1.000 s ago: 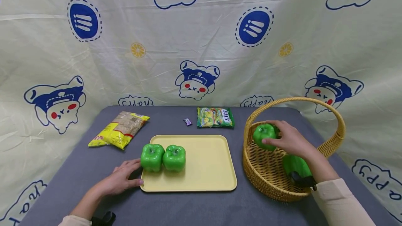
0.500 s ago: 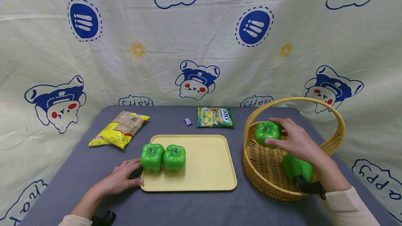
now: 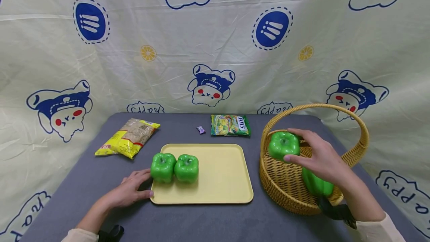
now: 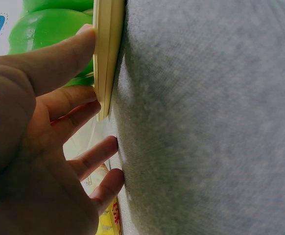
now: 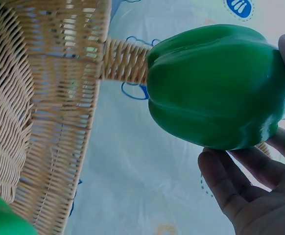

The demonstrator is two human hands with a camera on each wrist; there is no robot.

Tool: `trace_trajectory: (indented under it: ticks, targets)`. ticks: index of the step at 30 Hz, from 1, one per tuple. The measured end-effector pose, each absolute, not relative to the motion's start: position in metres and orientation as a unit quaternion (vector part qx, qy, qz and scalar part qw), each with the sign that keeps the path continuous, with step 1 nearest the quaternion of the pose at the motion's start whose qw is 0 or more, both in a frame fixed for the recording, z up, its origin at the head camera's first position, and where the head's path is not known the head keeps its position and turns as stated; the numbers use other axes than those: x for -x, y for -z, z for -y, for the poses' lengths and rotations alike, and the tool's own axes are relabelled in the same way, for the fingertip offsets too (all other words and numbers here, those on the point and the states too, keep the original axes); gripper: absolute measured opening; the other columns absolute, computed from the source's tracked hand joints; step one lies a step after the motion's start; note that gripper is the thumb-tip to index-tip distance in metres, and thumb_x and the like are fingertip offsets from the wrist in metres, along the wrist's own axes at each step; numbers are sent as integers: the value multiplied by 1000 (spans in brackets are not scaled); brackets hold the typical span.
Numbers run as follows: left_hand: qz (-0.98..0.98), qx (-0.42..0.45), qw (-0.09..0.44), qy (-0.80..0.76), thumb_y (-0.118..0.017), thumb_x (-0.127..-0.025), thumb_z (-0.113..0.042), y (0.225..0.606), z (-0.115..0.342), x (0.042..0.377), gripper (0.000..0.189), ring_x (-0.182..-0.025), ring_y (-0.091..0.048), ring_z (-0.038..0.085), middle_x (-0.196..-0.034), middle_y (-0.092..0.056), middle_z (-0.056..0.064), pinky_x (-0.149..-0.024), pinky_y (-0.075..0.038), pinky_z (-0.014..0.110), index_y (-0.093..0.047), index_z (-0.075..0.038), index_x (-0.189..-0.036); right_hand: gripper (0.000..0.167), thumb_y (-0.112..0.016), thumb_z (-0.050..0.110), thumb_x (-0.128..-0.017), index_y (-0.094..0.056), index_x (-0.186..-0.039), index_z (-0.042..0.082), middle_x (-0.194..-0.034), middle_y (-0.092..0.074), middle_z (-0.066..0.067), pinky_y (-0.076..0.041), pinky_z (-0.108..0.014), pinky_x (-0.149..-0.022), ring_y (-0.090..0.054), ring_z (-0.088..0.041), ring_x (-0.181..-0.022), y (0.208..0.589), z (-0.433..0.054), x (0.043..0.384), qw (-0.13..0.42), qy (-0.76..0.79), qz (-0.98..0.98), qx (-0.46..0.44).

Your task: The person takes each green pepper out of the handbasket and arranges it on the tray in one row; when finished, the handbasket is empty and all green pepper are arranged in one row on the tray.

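Observation:
My right hand [image 3: 324,157] grips a green bell pepper [image 3: 283,145] between thumb and fingers, over the wicker basket [image 3: 280,176] and under its handle. In the right wrist view, the held bell pepper [image 5: 216,88] is raised clear of the basket wall [image 5: 59,117]. Another green bell pepper [image 3: 314,181] lies in the basket, partly covered by my wrist. Two more, a left bell pepper [image 3: 162,167] and a right bell pepper [image 3: 186,168], stand side by side on the cream tray [image 3: 221,174]. My left hand [image 3: 131,189] touches the tray's left edge with loosely extended fingers.
A yellow snack bag [image 3: 129,137] lies at the back left of the grey table [image 3: 201,221]. Behind the tray are a small purple wrapped candy [image 3: 201,130] and a green snack packet [image 3: 230,125]. A printed curtain [image 3: 235,77] hangs behind the table.
The right hand has lifted the held bell pepper a little, after a slight shift rightward and then back leftward. My left hand, the tray and its peppers have stayed put.

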State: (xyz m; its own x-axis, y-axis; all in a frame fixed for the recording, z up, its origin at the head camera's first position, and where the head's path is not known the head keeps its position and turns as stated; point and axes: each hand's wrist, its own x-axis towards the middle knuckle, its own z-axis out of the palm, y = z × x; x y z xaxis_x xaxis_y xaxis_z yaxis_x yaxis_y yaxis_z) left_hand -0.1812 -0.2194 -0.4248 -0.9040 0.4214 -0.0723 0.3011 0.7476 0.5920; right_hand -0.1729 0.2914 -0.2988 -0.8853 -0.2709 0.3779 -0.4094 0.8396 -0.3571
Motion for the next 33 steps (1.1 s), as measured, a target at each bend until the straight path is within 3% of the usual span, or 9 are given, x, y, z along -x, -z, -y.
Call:
trace_trajectory:
  ticks: [5,10,17,33]
  targets:
    - [-930,-196,97,-294,-69,-83,-38,424,219,181,68,-129,-34,43,-144,-41,22,-91,-26,65,-47,-3,-137,71,-77,36,-77,-46,-138,20,-121,-54,-3,-43,-18,-78,-51,-10,-102,300,-283,165,177,-224,937,-200]
    - [-930,-198,98,-295,-68,-83,-38,423,219,181,68,-128,-34,43,-144,-40,22,-91,-26,66,-47,-3,-137,74,-82,30,-73,-47,-136,15,-125,-55,-2,-45,-16,-77,-49,0,-99,304,-274,163,202,-229,925,-225]
    - [-930,-199,96,-294,-69,-83,-38,423,219,181,68,-128,-35,44,-144,-40,23,-91,-26,66,-47,-3,-137,74,-83,29,-71,-49,-134,11,-120,-58,-1,-51,-28,-77,-55,-8,-98,314,-256,162,207,-241,916,-247]
    - [-932,-200,86,-291,-69,-82,-38,424,218,180,68,-127,-36,42,-143,-41,22,-89,-28,64,-48,-3,-136,75,-82,32,-71,-48,-135,13,-121,-54,0,-52,-29,-82,-56,-10,-102,335,-222,173,169,-273,903,-284]
